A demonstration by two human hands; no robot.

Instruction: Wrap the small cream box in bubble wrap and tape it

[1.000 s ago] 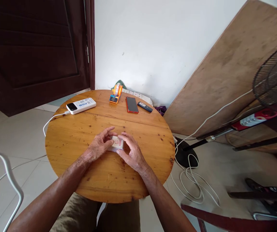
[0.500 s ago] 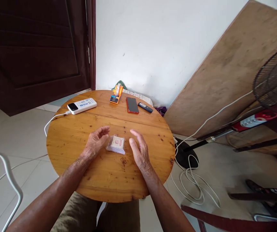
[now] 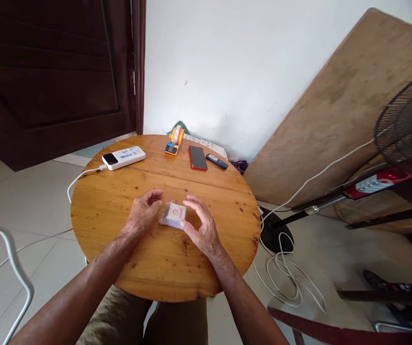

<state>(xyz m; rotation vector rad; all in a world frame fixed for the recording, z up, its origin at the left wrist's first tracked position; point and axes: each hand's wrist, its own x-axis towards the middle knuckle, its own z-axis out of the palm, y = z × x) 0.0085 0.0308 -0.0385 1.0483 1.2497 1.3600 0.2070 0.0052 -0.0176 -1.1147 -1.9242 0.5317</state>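
A small box in clear bubble wrap [image 3: 173, 214], with red print on its pale top, lies on the round wooden table [image 3: 119, 258] between my hands. My left hand [image 3: 144, 211] is just to its left, fingers curved and apart from the thumb, holding nothing. At the right edge of the box is my right hand [image 3: 203, 227], its thumb and fingers spread wide around that side. The right thumb tip is at the near right corner; whether it presses on the wrap I cannot tell.
Along the table's far side are a white power bank [image 3: 123, 158] with a cable, an orange tape dispenser [image 3: 174, 141], a red-edged phone [image 3: 197, 158] and a small dark device [image 3: 217, 161]. A standing fan [image 3: 407, 120] and coiled white cable [image 3: 281, 268] are at right.
My right hand has moved left to the wrapped box, its thumb now at the box's near corner. My left hand has hardly moved. The view has shifted slightly.
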